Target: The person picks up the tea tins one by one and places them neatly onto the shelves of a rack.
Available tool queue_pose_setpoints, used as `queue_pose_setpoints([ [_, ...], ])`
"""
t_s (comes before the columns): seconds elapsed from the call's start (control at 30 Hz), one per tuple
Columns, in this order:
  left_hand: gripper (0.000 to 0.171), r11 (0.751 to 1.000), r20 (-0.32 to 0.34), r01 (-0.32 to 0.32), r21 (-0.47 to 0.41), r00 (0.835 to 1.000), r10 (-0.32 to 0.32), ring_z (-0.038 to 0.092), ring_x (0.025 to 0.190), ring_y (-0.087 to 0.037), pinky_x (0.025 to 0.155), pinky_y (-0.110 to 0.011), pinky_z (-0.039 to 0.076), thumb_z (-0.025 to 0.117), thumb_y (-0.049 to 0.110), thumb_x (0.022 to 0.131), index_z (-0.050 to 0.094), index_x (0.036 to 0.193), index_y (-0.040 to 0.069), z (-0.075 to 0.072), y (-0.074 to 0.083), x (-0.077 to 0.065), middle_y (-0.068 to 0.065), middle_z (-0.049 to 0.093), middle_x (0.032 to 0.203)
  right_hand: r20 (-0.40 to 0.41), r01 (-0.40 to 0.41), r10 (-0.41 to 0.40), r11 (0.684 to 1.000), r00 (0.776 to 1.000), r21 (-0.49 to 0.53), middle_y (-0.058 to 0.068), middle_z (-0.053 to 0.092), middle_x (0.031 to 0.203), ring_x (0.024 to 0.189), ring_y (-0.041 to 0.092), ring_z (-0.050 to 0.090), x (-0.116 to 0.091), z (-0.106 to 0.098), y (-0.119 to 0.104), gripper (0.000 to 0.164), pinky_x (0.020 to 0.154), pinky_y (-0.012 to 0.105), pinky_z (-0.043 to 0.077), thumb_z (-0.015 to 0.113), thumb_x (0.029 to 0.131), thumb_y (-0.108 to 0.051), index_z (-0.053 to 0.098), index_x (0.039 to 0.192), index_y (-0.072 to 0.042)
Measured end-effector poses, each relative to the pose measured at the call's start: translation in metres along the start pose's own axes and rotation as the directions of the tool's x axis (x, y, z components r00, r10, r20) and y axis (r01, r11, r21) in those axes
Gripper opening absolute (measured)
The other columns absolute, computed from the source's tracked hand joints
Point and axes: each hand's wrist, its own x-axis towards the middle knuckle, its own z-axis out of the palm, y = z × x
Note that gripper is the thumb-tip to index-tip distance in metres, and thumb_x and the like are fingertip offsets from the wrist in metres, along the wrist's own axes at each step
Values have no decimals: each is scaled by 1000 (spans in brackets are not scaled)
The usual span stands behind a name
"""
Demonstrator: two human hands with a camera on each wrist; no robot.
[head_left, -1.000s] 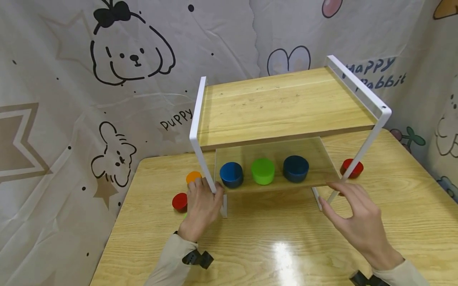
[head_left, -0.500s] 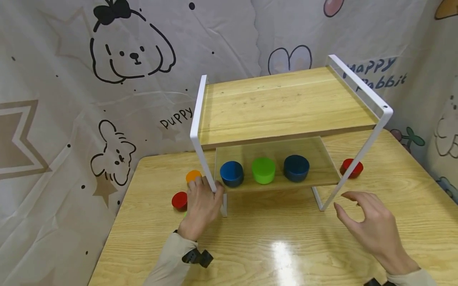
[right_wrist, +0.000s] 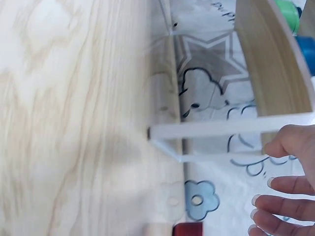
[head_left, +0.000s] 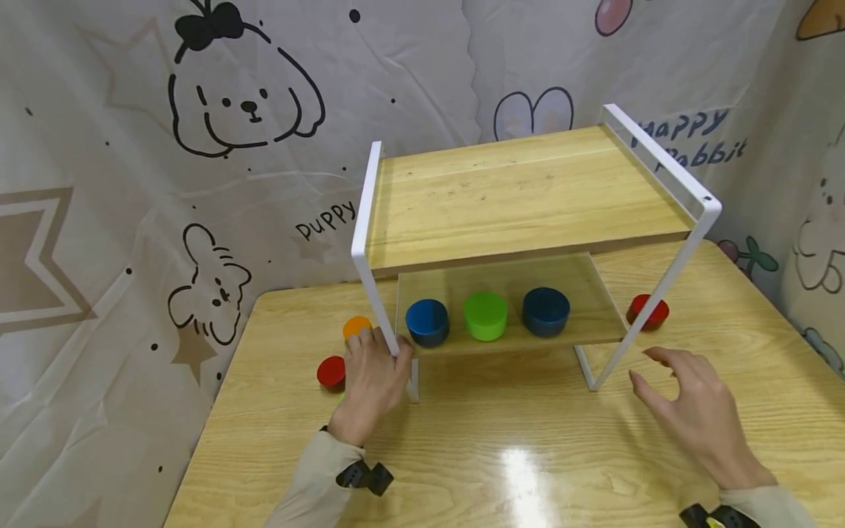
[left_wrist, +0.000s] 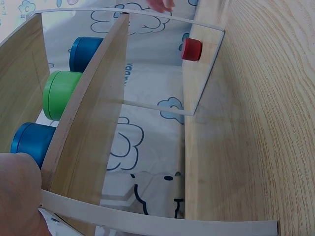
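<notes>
A two-tier wooden shelf rack [head_left: 528,196] with white metal side frames stands on the table. On its lower board sit a blue short round tub [head_left: 427,323], a green one [head_left: 485,316] and a dark blue one [head_left: 546,312], spaced in a row. My left hand [head_left: 371,381] grips the white front post at the rack's left side; its thumb [left_wrist: 19,194] shows beside the lower board in the left wrist view. My right hand [head_left: 693,407] is off the rack, just right of the right front post, fingers bent loosely and apart, holding nothing.
Left of the rack, a red tub [head_left: 331,374] and an orange tub [head_left: 357,328] lie partly behind my left hand, with a sliver of green. Another red tub [head_left: 650,312] stands behind the right post. A printed cloth [head_left: 409,81] hangs behind the wooden table [head_left: 462,455].
My right hand has moved off the right front post, to the right and slightly down. My left hand, the rack and the tubs stay where they were.
</notes>
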Motion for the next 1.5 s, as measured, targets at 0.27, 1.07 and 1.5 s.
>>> queue_pose_setpoints([
  [0.27,34,1000,-4,1,18,1000,-1,37,70,-28,61,-33,28,39,31,95,46,71,8,0,1,0,-11,41,75,43,-69,70,997,997,-25,29,61,101,93,46,54,5,5,25,43,73,60,42,75,75,-12,60,110,8],
  [1.07,33,995,-62,-38,90,997,44,36,69,-29,66,-37,22,40,29,92,46,67,8,-2,1,-3,-9,40,70,183,-277,283,959,942,-58,44,41,121,108,60,37,28,36,87,69,84,68,33,71,83,-19,39,129,20],
  [1.5,34,997,-44,-21,80,999,25,37,71,-29,67,-38,22,40,30,93,46,69,8,-2,2,-2,-9,41,72,222,-341,352,936,909,-89,47,39,122,110,63,36,49,52,99,74,88,72,32,72,80,-18,36,129,24],
])
